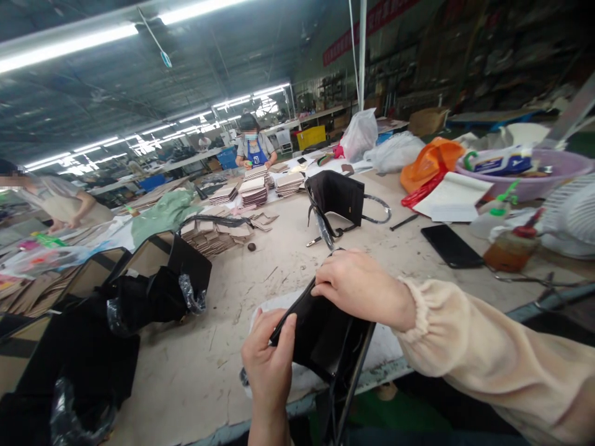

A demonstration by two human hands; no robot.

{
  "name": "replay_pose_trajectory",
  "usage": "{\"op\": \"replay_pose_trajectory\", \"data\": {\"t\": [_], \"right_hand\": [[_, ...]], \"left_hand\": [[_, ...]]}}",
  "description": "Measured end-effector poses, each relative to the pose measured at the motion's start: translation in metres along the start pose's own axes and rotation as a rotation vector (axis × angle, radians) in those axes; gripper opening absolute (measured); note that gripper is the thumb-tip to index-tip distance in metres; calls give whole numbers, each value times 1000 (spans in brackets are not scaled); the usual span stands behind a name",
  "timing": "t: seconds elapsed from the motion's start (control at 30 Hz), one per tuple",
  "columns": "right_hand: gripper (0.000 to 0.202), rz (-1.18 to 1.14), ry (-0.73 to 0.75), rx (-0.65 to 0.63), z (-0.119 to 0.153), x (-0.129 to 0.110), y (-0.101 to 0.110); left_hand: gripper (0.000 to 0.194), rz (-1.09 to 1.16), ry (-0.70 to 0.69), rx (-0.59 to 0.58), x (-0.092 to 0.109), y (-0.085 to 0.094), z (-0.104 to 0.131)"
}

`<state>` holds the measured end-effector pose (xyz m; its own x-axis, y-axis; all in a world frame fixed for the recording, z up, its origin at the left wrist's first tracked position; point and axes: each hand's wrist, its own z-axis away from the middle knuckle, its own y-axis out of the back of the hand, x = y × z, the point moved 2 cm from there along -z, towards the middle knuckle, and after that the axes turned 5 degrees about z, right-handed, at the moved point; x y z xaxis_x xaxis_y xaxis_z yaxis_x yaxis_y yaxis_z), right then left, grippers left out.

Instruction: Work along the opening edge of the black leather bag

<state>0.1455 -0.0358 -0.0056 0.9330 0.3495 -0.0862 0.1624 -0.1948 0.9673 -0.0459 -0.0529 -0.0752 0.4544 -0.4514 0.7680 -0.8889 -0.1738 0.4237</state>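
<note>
A black handbag (320,334) lies tilted at the table's front edge, its mouth toward me and its inside showing. My left hand (269,347) pinches the bag's rim at the left, thumb on the inner side. Further along the same rim, my right hand (356,285) grips the edge with bent fingers; its sleeve is cream with a gathered cuff. White sheeting (383,347) lies under the bag. Just beyond my right hand stands another black handbag (337,195), upright, with plastic-wrapped handles.
More black bags (158,291) with wrapped handles crowd the left. Stacked brown pieces (214,235) lie behind them. To the right are a phone (450,246), a glue jar (511,251), a notebook (455,197) and a purple basin (553,173). Two people work at the far and left sides.
</note>
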Motion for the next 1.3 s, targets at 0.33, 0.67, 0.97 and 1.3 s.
{"op": "replay_pose_trajectory", "data": {"t": [0.33,0.67,0.97,1.3], "right_hand": [[27,18,2,10,0,0,-1],[25,49,-7,38,0,-2,-2],[26,60,-26,20,0,-2,-1],[28,72,-25,8,-2,-2,-3]], "left_hand": [[13,17,14,-10,6,-2,0],[12,27,20,-56,10,-1,-1],[13,45,46,-95,11,-2,-4],[14,44,82,-49,6,-5,-5]]}}
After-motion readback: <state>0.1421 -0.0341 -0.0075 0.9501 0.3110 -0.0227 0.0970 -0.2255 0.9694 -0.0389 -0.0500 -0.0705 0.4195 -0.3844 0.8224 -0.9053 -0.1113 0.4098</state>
